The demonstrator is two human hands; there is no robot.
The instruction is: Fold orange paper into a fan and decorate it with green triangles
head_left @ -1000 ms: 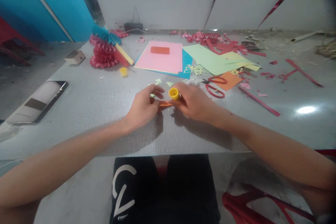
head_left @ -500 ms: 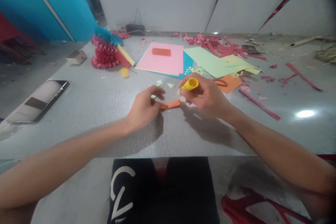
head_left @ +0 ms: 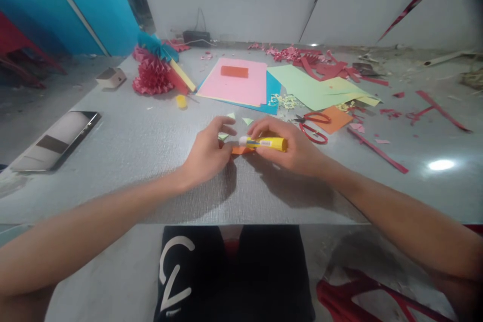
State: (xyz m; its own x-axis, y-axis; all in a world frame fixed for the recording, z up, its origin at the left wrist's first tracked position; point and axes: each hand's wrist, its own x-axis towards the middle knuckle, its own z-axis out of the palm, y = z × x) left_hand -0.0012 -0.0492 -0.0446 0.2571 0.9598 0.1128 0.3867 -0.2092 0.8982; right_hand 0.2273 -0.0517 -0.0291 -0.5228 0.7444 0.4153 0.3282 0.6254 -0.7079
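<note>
The right hand has swung in from the right since half a second ago, and the yellow glue stick has tipped over with it. Back then its round yellow bottom faced up at us; now it lies sideways, and its white tip points at the left hand. That tip is now over the orange strip (I can't tell if they touch), so it looks like glue is being put on the paper. The right hand is closed around the stick. The left hand has stayed put, with its thumb and finger pinching the strip's left end on the gray surface. The red scissors show better now that the right hand isn't covering them. The little yellow cap still sits off to the left.
</note>
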